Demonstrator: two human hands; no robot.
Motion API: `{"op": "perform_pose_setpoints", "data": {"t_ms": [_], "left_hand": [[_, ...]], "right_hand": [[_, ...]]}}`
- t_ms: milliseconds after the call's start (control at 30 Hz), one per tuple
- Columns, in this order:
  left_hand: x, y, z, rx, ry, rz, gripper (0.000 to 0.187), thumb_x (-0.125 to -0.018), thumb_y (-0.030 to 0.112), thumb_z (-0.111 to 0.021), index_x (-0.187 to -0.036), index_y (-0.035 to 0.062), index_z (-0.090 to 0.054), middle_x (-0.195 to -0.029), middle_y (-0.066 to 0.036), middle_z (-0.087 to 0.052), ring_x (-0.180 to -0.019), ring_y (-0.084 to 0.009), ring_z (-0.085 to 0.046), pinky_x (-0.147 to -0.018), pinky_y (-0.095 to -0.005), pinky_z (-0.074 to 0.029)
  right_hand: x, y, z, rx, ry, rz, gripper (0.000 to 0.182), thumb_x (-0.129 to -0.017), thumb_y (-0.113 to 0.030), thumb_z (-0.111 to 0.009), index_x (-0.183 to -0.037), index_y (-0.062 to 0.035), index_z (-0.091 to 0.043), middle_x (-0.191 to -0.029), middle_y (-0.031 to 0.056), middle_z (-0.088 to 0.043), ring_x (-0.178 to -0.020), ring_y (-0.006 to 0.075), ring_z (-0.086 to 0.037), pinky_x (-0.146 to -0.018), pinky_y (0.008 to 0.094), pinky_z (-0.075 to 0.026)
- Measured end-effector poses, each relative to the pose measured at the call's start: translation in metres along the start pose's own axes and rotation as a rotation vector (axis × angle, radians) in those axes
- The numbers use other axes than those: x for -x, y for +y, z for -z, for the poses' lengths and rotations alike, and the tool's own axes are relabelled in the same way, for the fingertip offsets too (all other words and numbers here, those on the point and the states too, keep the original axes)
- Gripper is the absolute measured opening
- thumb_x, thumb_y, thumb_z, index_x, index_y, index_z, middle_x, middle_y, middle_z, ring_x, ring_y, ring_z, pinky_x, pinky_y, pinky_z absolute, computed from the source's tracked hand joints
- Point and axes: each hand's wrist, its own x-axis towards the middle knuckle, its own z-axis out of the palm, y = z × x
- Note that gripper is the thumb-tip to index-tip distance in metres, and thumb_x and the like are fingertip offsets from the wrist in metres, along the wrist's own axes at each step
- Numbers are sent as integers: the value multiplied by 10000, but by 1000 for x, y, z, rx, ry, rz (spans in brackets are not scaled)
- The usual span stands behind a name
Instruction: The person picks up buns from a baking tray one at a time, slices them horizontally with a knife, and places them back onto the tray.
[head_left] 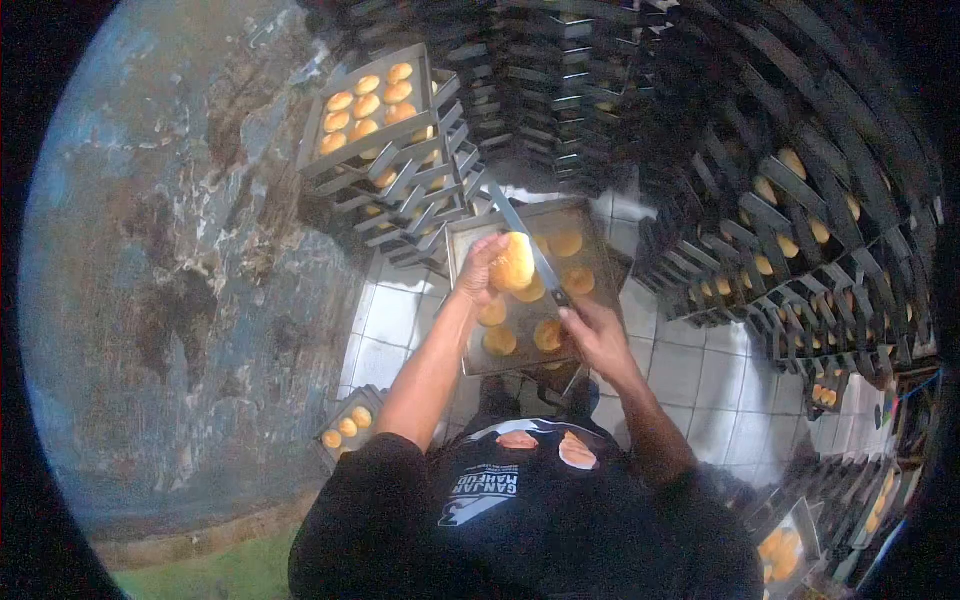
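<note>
Black printed shirt [500, 500] sits nearest. Right hand [597, 335] grips a long steel knife [527, 243] — blade running up-left from the grip. Left hand [483, 268] clasps 1 round golden bun [513, 263] against the blade, above a grey metal tray [600, 255].

You see six round golden-brown buns [565, 243] on the flat metal tray [462, 240] before you. One long metal knife [528, 245]. Seven buns fill the top stacked tray [330, 82].

bun [513, 264]: golden, round, raised over tray | knife [527, 245]: long blade, seemingly touching bun
</note>
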Motion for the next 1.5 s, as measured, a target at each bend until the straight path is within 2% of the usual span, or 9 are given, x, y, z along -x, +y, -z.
{"op": "perform_pose_setpoints", "data": {"t_ms": [167, 233, 367, 667, 933, 1167, 1233, 1300, 1500], "left_hand": [[-7, 8, 2, -59, -53, -32, 382, -851, 262, -770, -1143, 66, -623, -990, -40, -693, -879, -181, -698, -790, -353, -602], [-2, 20, 2, -76, -61, -27, 378, -856, 252, -764, -1148, 63, -618, -988, -45, -692, -878, -178, -698, -790, -351, -602], [11, 14, -10, -92, -68, 38, 390, -862, 232, -752, -1172, 47, -603, -993, -69, -694, -869, -178, -700, -788, -349, -601], [-2, 16, -5, -105, -81, 24, 331, -865, 251, -748, -1068, 23, -619, -938, -102, -703, -805, -186, -707, -737, -342, -605], [-5, -22, -15, -114, -13, 119, 323, -855, 240, -764, -1079, 48, -633, -947, -81, -692, -822, -185, -701, -747, -345, -601], [-13, -1, 9, -78, -72, 76, 312, -860, 239, -766, -1084, 66, -637, -955, -88, -698, -831, -205, -707, -747, -358, -604], [-10, -21, 3, -62, 34, 139, 298, -848, 216, -778, -1059, 59, -637, -951, -88, -698, -824, -210, -707, -740, -361, -607], [-2, -39, -18, -23, 82, 135, 321, -838, 217, -791, -1060, 53, -627, -951, -84, -693, -826, -211, -706, -733, -362, -609], [-21, -39, -5, -31, 172, 109, 410, -813, 231, -820, -1092, 43, -586, -960, -70, -673, -840, -210, -698, -742, -390, -609]], "right_hand": [[1, -6, 11, 57, -57, -94, 410, -978, -278, -614, -1273, 6, -619, -817, 65, -685, -707, 108, -601, -647, 301, -493], [24, 9, 10, 77, 27, 109, 412, -975, -279, -618, -1282, -3, -621, -794, 61, -675, -700, 104, -599, -648, 304, -498], [28, -4, 9, 15, -25, -117, 405, -981, -285, -609, -1291, -25, -620, -788, 35, -641, -692, 94, -584, -647, 298, -499], [35, 3, 13, -18, -76, -88, 401, -999, -281, -568, -1263, 18, -616, -824, 54, -664, -750, 130, -610, -675, 311, -483], [-9, -1, 1, 1, -55, -186, 369, -989, -254, -611, -1273, -20, -630, -794, 4, -625, -710, 78, -555, -666, 257, -481], [45, 38, 7, -13, -80, -134, 385, -996, -275, -598, -1282, -18, -622, -776, 19, -618, -674, 95, -557, -626, 290, -479], [38, 31, -6, -163, -21, -97, 374, -999, -281, -594, -1260, -18, -637, -771, 14, -615, -680, 96, -560, -627, 307, -481], [16, 18, 0, -59, -45, -236, 373, -996, -292, -597, -1238, -13, -649, -764, 11, -619, -674, 107, -562, -624, 322, -481], [26, 48, 1, 88, 23, -101, 391, -983, -336, -603, -1263, -67, -647, -817, 89, -671, -738, 165, -619, -712, 336, -510]]}}
